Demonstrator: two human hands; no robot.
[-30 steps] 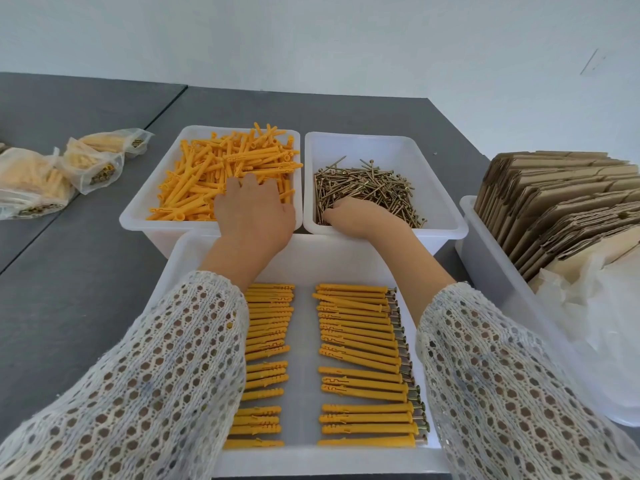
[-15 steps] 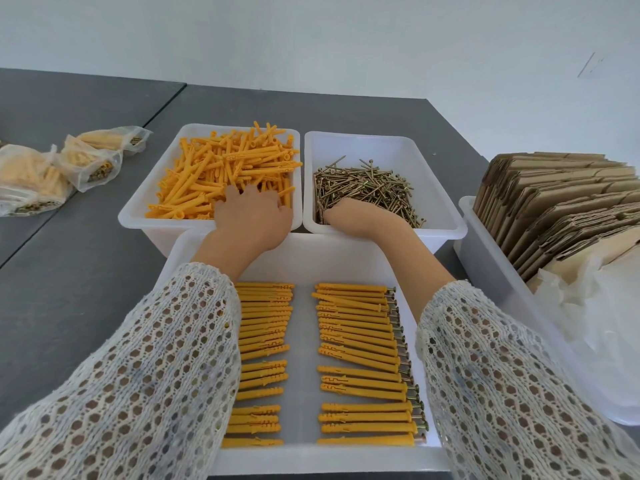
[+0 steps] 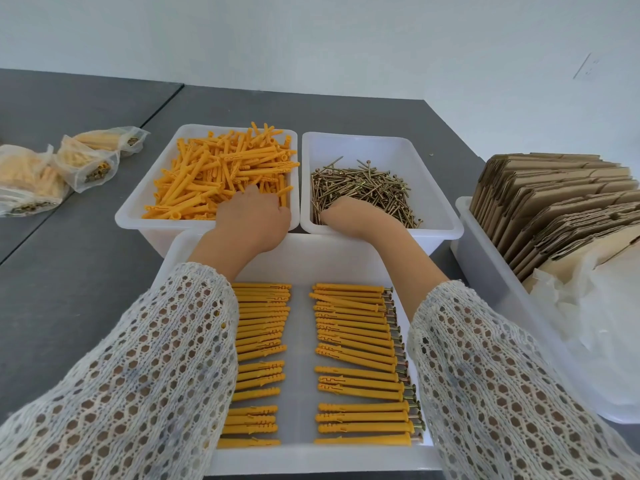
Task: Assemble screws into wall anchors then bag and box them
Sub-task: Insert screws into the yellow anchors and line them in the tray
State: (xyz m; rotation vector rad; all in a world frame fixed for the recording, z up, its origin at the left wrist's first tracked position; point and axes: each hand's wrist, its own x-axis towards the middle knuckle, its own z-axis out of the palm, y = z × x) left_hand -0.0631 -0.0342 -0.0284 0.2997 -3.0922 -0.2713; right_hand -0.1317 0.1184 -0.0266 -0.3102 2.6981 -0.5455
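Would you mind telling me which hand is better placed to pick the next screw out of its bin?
The right hand. It already reaches into the screw bin, fingers down in the screws. The left hand is over the anchor bin, among the loose anchors.

We note orange-yellow anchors (image 3: 221, 174) in a white bin (image 3: 138, 209); brassy-gold screws (image 3: 363, 188) in a second white bin (image 3: 433, 209). Sleeves (image 3: 138, 375) are cream, open honeycomb knit. Cartons (image 3: 554, 202) are brown, the table (image 3: 69, 271) dark grey, the bags (image 3: 86, 161) clear.
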